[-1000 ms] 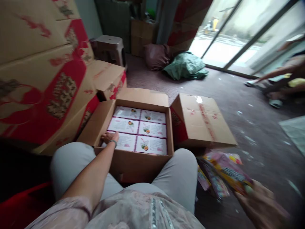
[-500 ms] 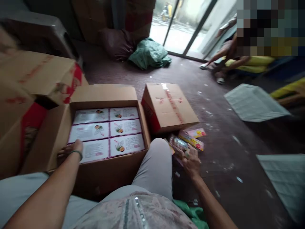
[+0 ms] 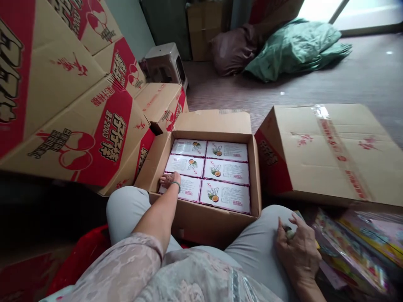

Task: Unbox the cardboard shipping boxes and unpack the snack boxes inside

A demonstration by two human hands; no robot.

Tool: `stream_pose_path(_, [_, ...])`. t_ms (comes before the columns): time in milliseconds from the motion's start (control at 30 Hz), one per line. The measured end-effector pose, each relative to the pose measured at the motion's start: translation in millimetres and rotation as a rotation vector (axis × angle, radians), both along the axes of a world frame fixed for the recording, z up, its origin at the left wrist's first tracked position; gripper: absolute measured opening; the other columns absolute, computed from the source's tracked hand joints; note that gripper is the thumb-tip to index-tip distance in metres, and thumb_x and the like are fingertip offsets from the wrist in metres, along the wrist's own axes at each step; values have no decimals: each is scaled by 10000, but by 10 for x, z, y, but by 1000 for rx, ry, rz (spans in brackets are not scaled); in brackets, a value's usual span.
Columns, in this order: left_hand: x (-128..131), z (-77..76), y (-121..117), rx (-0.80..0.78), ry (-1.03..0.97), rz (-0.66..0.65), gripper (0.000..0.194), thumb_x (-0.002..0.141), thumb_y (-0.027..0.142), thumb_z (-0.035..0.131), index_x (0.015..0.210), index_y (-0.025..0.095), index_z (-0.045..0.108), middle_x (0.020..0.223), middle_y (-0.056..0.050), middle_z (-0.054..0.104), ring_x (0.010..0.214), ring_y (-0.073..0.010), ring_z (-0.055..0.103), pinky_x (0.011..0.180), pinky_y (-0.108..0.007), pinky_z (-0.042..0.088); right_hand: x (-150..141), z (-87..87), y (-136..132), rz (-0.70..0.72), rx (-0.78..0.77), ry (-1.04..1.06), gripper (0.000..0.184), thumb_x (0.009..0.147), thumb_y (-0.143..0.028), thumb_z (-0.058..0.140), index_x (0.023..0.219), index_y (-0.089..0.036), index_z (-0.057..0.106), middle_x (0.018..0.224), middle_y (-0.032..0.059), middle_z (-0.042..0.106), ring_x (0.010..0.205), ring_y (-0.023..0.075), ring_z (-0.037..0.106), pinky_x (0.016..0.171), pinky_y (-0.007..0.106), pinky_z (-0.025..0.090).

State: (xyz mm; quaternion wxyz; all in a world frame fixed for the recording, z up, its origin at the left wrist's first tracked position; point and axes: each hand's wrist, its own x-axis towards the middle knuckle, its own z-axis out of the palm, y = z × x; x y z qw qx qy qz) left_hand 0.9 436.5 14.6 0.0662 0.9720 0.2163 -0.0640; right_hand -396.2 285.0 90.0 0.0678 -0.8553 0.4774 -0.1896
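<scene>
Change over the last second, read from left to right: at far left, none apparent in the stacked printed cartons [image 3: 71, 126]; at centre, left hand [image 3: 168, 180] still inside the open box [image 3: 214, 228], at the near left one of six visible white packs [image 3: 225, 196], all six in the same two columns of three; just right of the box, taped carton [image 3: 333, 155] unmoved; farther right, right hand [image 3: 297, 247] now drawn back from over the colourful packets [image 3: 352, 251] to a place beside the right knee [image 3: 272, 218], just left of the packets. Significance, by judgement: contents of the box undisturbed, action confined to the right hand.

Grip, in the same order: at left, fingers bent low at the pack's left end, near the box wall, with contact likely but exact opening and firmness impossible to tell; at right, thumb and forefinger in a narrow pinch about a small greenish object [image 3: 289, 233], too indistinct to identify.
</scene>
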Motion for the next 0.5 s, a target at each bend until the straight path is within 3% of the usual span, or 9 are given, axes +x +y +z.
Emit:
stream_pose_path(100, [18,-11,28,10,-53,18,436,814,363,465,1130,73,542,1222,-227,475,1165,-353,435,911,-478,399,15,0,-36,16,-35,-10,455,915,-339,477,1301,-99,454,1075,138,619,962,268,593,719,330,445])
stream_pose_path(233, [136,-7,86,38,-30,45,313,896,283,406,1040,86,602,1176,-194,533,1161,-310,469,918,-439,417,33,-39,-82,33,-82,-27,433,898,-330,484,1254,-84,494,1017,133,632,911,266,602,679,316,432])
stream_pose_path(333, [193,-56,95,73,12,49,271,909,287,477,1075,104,589,1207,-143,535,1133,-260,499,900,-417,450,34,-64,-98,23,-77,-23,432,892,-329,494,1241,-74,508,1015,135,634,904,265,602,657,307,421])
stream_pose_path(500, [224,-119,129,92,65,-33,337,894,353,549,1144,127,562,1242,-126,522,1124,-252,517,897,-434,474,38,-57,-100,30,-95,-15,419,892,-310,502,1234,-68,520,1000,132,640,896,257,606,681,306,435])
